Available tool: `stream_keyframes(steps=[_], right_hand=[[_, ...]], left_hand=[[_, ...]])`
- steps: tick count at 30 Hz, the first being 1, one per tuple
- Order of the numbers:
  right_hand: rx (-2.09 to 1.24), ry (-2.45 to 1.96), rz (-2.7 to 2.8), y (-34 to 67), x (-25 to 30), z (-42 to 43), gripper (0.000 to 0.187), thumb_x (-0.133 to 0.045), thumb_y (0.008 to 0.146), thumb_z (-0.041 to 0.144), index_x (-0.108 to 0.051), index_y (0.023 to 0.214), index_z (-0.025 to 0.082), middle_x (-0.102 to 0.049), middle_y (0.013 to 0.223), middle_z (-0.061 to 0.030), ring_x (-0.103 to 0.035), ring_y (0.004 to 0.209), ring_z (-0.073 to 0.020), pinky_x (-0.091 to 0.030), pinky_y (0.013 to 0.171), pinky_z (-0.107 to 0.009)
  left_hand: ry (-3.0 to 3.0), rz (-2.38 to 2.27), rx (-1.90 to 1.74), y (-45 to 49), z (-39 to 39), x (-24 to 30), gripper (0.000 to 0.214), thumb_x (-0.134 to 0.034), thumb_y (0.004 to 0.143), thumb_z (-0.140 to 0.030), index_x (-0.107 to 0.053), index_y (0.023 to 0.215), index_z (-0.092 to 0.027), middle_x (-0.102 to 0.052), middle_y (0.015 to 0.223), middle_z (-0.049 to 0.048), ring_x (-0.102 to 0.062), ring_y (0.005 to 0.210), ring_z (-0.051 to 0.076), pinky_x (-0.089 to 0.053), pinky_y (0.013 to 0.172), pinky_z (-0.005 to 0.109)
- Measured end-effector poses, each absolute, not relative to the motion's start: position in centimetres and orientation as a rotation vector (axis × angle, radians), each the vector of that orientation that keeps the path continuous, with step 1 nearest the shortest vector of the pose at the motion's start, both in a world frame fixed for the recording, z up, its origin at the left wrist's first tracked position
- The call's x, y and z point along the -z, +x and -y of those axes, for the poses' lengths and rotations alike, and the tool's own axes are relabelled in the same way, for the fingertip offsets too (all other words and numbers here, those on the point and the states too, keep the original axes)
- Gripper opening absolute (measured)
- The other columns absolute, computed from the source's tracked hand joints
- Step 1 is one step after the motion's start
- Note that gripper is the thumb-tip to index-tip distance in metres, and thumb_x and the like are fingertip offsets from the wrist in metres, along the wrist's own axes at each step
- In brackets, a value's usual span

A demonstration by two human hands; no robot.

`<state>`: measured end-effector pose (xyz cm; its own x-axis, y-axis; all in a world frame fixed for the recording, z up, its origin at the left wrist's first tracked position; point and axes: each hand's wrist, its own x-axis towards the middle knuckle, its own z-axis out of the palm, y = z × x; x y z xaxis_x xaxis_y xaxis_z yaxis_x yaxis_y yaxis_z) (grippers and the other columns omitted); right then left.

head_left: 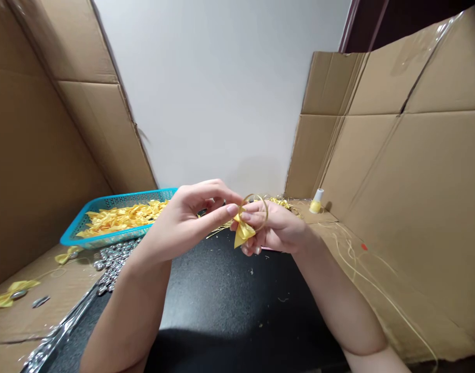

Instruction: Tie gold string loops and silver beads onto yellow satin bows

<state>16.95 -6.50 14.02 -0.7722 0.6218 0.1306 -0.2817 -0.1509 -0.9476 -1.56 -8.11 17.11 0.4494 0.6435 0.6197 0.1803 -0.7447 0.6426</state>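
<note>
My left hand point(190, 217) and my right hand point(278, 228) meet above a black mat point(229, 295). Between them is a small yellow ribbon bow point(243, 233) with a loop of gold thread point(256, 210) arching over it. The right hand's fingers are curled round the bow from behind. My left thumb and forefinger pinch at the bow's top, where the thread crosses it.
A turquoise basket point(105, 235) of yellow ribbon pieces stands at the left, with a heap of silver metal clips point(113, 259) before it. Finished bows point(12, 295) lie on cardboard at far left. A yellow thread spool point(317, 202) stands at the right. Cardboard walls enclose both sides.
</note>
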Motion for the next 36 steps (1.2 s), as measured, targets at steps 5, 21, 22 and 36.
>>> stream_keyframes(steps=[5, 21, 22, 36], right_hand=[[-1.944, -0.402, 1.558, 16.8, -13.8, 6.4, 0.034, -0.072, 0.073, 0.05, -0.067, 0.076, 0.016, -0.061, 0.055, 0.0035, -0.055, 0.045, -0.0065, -0.048, 0.047, -0.019], [-0.277, -0.685, 1.762, 17.3, -15.1, 9.8, 0.006, -0.065, 0.078, 0.025, -0.061, 0.078, 0.021, -0.058, 0.073, 0.0025, -0.053, 0.071, -0.0127, -0.043, 0.072, -0.03], [-0.196, -0.695, 1.77, 17.1, -15.1, 10.0, 0.006, -0.064, 0.079, 0.023, -0.06, 0.074, 0.021, -0.058, 0.072, 0.0024, -0.053, 0.07, -0.0127, -0.043, 0.071, -0.03], [0.355, -0.889, 1.659, 16.8, -14.6, 9.8, 0.008, -0.063, 0.085, 0.026, -0.066, 0.078, 0.026, -0.068, 0.08, -0.0009, -0.056, 0.079, -0.0195, -0.035, 0.076, -0.037]], left_hand=[[2.092, -0.64, -1.184, -1.2, 8.1, -17.0, 0.014, -0.063, 0.083, -0.03, -0.068, 0.077, -0.018, -0.065, 0.07, 0.0043, -0.061, 0.06, 0.013, -0.052, 0.053, 0.023], [2.07, -0.824, -1.498, -0.6, 8.3, -16.7, 0.014, -0.069, 0.077, -0.027, -0.067, 0.069, -0.016, -0.067, 0.064, 0.003, -0.06, 0.055, 0.011, -0.049, 0.048, 0.019], [2.076, -0.822, -1.514, -0.5, 8.3, -16.6, 0.013, -0.069, 0.077, -0.027, -0.067, 0.069, -0.016, -0.068, 0.066, 0.0031, -0.061, 0.057, 0.011, -0.05, 0.049, 0.019], [2.082, -0.844, -1.774, 0.1, 8.7, -15.7, 0.006, -0.071, 0.077, -0.019, -0.072, 0.083, -0.019, -0.073, 0.074, 0.0022, -0.068, 0.064, 0.012, -0.058, 0.06, 0.022]])
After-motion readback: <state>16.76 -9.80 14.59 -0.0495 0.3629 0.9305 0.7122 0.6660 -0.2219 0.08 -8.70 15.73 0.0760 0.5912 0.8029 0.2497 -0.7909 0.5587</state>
